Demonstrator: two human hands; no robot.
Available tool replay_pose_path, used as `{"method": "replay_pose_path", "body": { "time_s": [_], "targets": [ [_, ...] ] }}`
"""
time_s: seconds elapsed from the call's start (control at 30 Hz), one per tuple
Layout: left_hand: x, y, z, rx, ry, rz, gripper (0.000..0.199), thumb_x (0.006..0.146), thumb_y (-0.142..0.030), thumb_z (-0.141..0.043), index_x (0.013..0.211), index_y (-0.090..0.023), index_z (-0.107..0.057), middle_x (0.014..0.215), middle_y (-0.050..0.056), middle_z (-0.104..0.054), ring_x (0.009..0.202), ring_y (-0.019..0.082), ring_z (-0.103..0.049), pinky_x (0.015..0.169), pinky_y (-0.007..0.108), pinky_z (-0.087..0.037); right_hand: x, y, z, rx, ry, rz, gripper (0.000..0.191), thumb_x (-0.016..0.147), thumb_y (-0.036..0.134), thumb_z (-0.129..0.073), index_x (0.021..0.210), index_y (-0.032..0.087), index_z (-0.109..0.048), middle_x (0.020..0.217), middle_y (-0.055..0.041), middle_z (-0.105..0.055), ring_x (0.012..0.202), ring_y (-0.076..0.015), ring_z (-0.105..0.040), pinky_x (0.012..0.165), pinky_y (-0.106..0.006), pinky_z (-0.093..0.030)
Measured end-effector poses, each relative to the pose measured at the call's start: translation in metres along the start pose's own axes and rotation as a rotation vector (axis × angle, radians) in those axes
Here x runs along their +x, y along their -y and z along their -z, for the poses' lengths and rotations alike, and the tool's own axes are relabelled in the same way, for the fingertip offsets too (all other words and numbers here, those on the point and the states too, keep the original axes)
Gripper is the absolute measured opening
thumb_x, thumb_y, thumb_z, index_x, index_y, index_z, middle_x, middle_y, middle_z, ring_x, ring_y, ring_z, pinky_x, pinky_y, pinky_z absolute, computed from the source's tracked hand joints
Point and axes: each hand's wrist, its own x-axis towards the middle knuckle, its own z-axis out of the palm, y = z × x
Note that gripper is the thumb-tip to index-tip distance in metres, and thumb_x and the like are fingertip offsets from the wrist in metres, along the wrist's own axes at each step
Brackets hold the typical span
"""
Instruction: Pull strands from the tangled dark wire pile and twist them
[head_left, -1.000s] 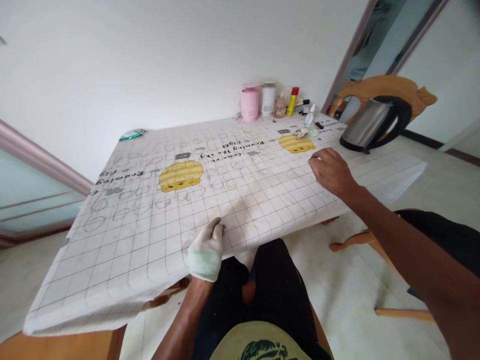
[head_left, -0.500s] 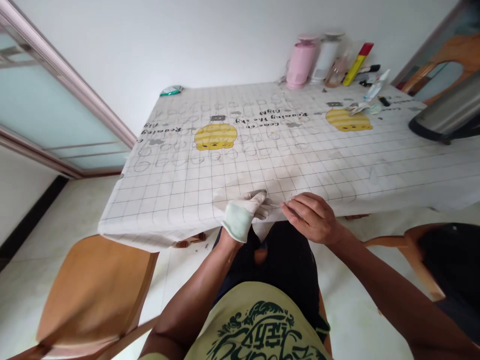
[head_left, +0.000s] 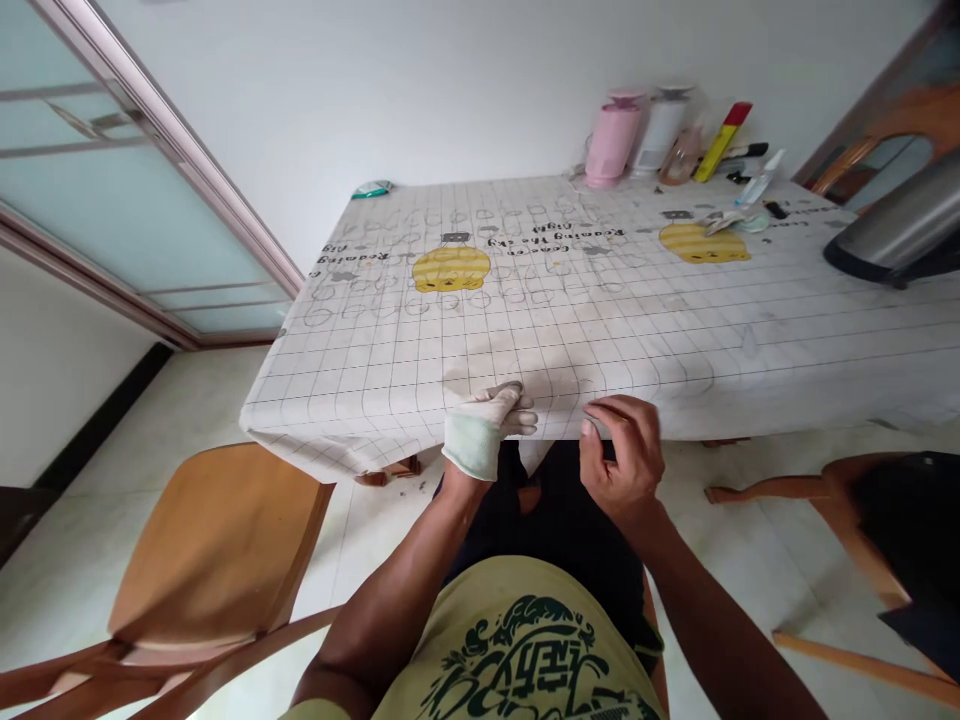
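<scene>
My left hand (head_left: 491, 425) wears a white glove (head_left: 471, 447) with a pale green cuff and greyish fingertips. It lies at the front edge of the table, thumb pressed against the index finger; what sits between them, if anything, is hidden. Bare and a short way to the right, my right hand (head_left: 624, 450) hovers over the table's edge. Its thumb and index finger curve towards each other in a pinch, tips close together. Anything they hold is too small to make out. Under both hands is the checked white tablecloth (head_left: 360, 370).
Against the wall stand a pink appliance (head_left: 613, 140), a white one (head_left: 660, 135), a bottle (head_left: 681, 157) and a yellow-red box (head_left: 723, 142). A crumpled glove (head_left: 735, 220) and a metal kettle (head_left: 892, 225) are at the right. Wooden chairs (head_left: 225, 540) flank me.
My right hand has turned and moved slightly away from the gloved hand. A thin pale strand between the hands no longer shows. The left hand keeps its pinch; the view has shifted a little.
</scene>
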Motion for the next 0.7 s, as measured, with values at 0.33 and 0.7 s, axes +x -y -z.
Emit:
{"method": "replay_pose_path", "body": {
  "time_s": [0.33, 0.7],
  "targets": [
    [-0.019, 0.012, -0.013, -0.022, -0.002, -0.002, 0.028, 0.085, -0.027, -0.083, 0.102, -0.009, -0.070, 0.085, 0.009, -0.076, 0.065, 0.016, -0.073, 0.063, 0.029, -0.063, -0.010, 0.034, -0.016, 0.421, 0.022, -0.540, 0.015, 0.103, 0.035, -0.064, 0.110, 0.025, -0.073, 0.101, -0.0059, -0.078, 0.089, -0.0219, -0.076, 0.082, -0.037, -0.062],
    [-0.025, 0.012, -0.011, 0.194, -0.070, -0.221, 0.041, 0.088, -0.041, -0.079, 0.115, -0.011, -0.074, 0.087, 0.008, -0.078, 0.063, 0.015, -0.072, 0.063, 0.027, -0.060, -0.002, 0.040, -0.018, 0.660, -0.095, -0.673, 0.021, 0.099, 0.036, -0.072, 0.114, 0.023, -0.079, 0.092, -0.0047, -0.079, 0.076, -0.0182, -0.075, 0.077, -0.035, -0.064]
  ]
}}
